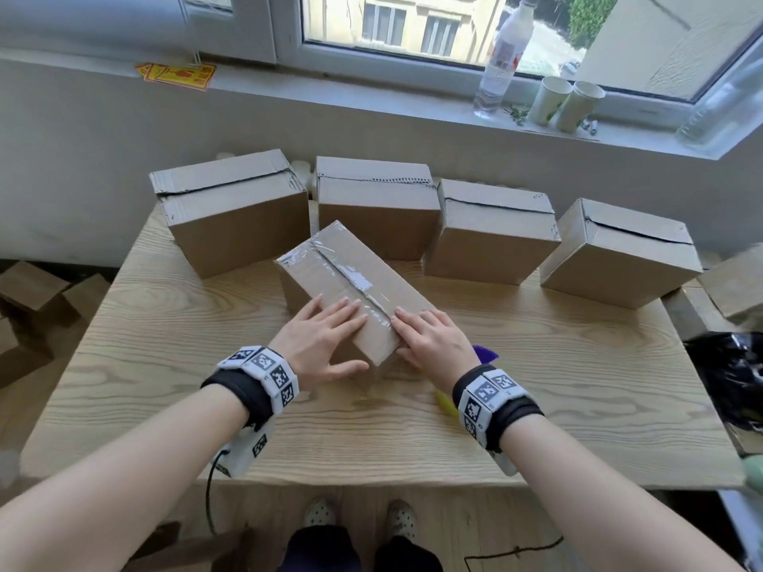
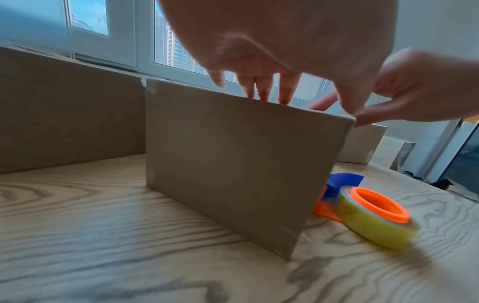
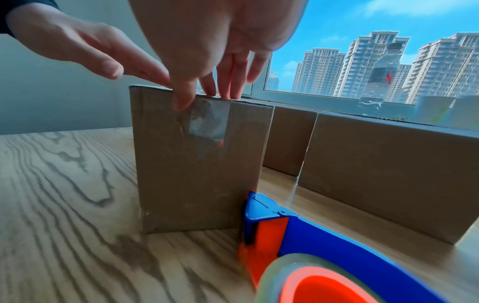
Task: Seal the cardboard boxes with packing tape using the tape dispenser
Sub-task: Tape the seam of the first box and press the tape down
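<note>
A cardboard box (image 1: 351, 282) stands slantwise at the middle of the wooden table (image 1: 165, 406), with clear tape (image 1: 351, 278) along its top seam and down its near end (image 3: 210, 121). My left hand (image 1: 330, 328) lies flat on the top left of the seam, fingers straight, thumb against the side. My right hand (image 1: 425, 332) presses flat on the right of the seam, its thumb on the taped end. The blue and orange tape dispenser (image 2: 376, 215) lies on the table beside the box under my right wrist (image 3: 311, 246); in the head view only a sliver of the dispenser (image 1: 485, 353) shows.
Behind the taped box, several more boxes stand in a row with open top seams, from the leftmost box (image 1: 235, 212) to the rightmost box (image 1: 619, 253). A bottle (image 1: 501, 55) and paper cups (image 1: 565, 103) stand on the sill. A black bag (image 1: 731, 377) lies at the right table edge.
</note>
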Demonstrator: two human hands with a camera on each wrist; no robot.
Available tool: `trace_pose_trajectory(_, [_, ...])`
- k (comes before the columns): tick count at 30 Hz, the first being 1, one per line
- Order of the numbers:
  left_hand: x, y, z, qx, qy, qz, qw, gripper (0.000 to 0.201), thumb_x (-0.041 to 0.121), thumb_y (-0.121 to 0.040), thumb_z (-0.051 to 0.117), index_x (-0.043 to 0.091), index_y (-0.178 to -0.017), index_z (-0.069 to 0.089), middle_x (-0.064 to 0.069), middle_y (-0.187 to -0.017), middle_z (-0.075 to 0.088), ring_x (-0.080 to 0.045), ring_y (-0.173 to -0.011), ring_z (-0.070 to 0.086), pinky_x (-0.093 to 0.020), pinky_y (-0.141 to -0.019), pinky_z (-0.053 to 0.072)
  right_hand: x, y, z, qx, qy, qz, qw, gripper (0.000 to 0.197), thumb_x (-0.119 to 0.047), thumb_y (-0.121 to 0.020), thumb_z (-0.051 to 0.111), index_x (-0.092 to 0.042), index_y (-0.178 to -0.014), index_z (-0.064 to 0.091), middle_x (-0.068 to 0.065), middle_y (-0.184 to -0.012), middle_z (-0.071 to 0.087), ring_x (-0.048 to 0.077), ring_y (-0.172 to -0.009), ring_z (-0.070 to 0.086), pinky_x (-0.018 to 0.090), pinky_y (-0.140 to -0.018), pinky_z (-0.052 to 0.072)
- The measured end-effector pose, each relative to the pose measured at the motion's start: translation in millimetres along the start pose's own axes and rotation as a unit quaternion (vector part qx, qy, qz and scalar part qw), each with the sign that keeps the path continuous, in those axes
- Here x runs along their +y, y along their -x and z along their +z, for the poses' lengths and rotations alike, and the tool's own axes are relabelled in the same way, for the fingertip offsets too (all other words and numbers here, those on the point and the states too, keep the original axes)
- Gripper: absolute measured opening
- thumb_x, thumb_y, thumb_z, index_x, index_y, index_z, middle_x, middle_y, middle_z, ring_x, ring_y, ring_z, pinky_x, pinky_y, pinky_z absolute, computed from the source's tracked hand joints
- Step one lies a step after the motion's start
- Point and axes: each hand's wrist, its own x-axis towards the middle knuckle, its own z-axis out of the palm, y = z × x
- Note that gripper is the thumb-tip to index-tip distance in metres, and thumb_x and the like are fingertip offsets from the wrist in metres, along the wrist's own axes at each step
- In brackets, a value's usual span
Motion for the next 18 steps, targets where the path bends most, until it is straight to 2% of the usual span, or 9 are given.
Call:
trace_pose_trajectory(2, [9.9,-1.4,5.9,0.004,0.002,-0.005,1.000,0.099,0.082,-0.073,-0.003,0.022,-0.149,0.020,0.001,-0.156,0.016,-0.012,-0.144,0.010,-0.038,-0.118,0.000,-8.0,0.6,-0.9,-0.005,-0.008,0.012,1.000,0.042,-0.034,-0.075,0.057,-0.005,-0.102,0.071,0.010,-0.105,0.071,0.025,-0.082,0.068,0.034,-0.081,0.049])
trace_pose_trajectory(5, [18.0,-1.1,9.2,0.022,0.020,-0.024,0.999,0.088,0.074,-0.077,0.014,0.022,-0.148,0.024,0.000,-0.156,0.019,-0.013,-0.144,0.013,-0.042,-0.118,-0.001,-7.7,9.1,-2.3,0.012,-0.051,0.073,0.996,0.049,-0.024,-0.070,0.079,-0.003,-0.112,0.063,0.012,-0.107,0.067,0.028,-0.092,0.066,0.036,-0.081,0.054])
trace_pose_trajectory(7, [20.9,-1.0,8.6,0.024,0.026,-0.032,0.999,0.087,0.071,-0.076,0.017,0.021,-0.146,0.028,0.000,-0.156,0.019,-0.013,-0.144,0.013,-0.047,-0.118,0.000,-0.9,19.0,-3.3,0.031,-0.065,0.125,0.990,0.049,-0.015,-0.067,0.082,-0.002,-0.108,0.059,0.012,-0.098,0.064,0.030,-0.085,0.064,0.036,-0.073,0.054])
trace_pose_trajectory(9, [25.6,-3.7,6.8,0.030,0.026,-0.039,0.998,0.091,0.076,-0.075,0.018,0.018,-0.142,0.033,-0.001,-0.156,0.019,-0.013,-0.144,0.013,-0.048,-0.118,0.003,4.3,31.4,-1.7,0.031,-0.061,0.157,0.985,0.037,-0.009,-0.067,0.079,-0.003,-0.097,0.059,0.011,-0.085,0.060,0.030,-0.073,0.061,0.035,-0.063,0.050])
trace_pose_trajectory(10, [28.6,-6.0,7.0,0.027,0.021,-0.046,0.998,0.092,0.078,-0.074,0.019,0.016,-0.141,0.034,-0.002,-0.156,0.017,-0.013,-0.144,0.012,-0.048,-0.118,0.003,5.6,37.0,0.0,0.008,-0.062,0.175,0.983,0.029,-0.010,-0.070,0.076,-0.004,-0.093,0.059,0.011,-0.083,0.058,0.032,-0.071,0.060,0.035,-0.063,0.048])
trace_pose_trajectory(12, [35.3,-10.9,9.8,0.024,0.029,-0.061,0.997,0.088,0.075,-0.077,0.024,0.014,-0.140,0.032,-0.003,-0.157,0.014,-0.013,-0.145,0.009,-0.048,-0.118,0.002,8.0,47.4,5.5,-0.103,-0.062,0.225,0.967,0.022,-0.022,-0.084,0.066,-0.007,-0.097,0.057,0.009,-0.094,0.058,0.033,-0.085,0.060,0.036,-0.073,0.044])
trace_pose_trajectory(13, [37.9,-12.9,12.2,0.025,0.037,-0.063,0.997,0.084,0.071,-0.079,0.024,0.016,-0.141,0.029,-0.002,-0.157,0.012,-0.013,-0.145,0.007,-0.047,-0.118,0.000,10.1,53.4,10.4,-0.176,-0.051,0.246,0.952,0.028,-0.032,-0.089,0.060,-0.009,-0.104,0.056,0.007,-0.103,0.057,0.030,-0.096,0.058,0.035,-0.081,0.042])
trace_pose_trajectory(15, [41.4,-14.9,16.8,0.035,0.037,-0.053,0.997,0.078,0.065,-0.081,0.018,0.022,-0.146,0.023,0.000,-0.157,0.014,-0.014,-0.145,0.007,-0.048,-0.117,-0.001,13.8,65.7,19.7,-0.287,-0.033,0.263,0.921,0.042,-0.047,-0.089,0.056,-0.013,-0.113,0.052,0.004,-0.116,0.056,0.025,-0.109,0.054,0.033,-0.090,0.039])
trace_pose_trajectory(18, [41.1,-14.5,20.4,0.040,0.023,-0.043,0.998,0.073,0.057,-0.082,0.019,0.024,-0.147,0.025,0.000,-0.155,0.022,-0.018,-0.144,0.014,-0.050,-0.115,0.002,15.3,78.5,33.4,-0.337,-0.041,0.294,0.893,0.056,-0.049,-0.084,0.062,-0.011,-0.122,0.044,0.007,-0.122,0.056,0.026,-0.114,0.054,0.034,-0.091,0.040])
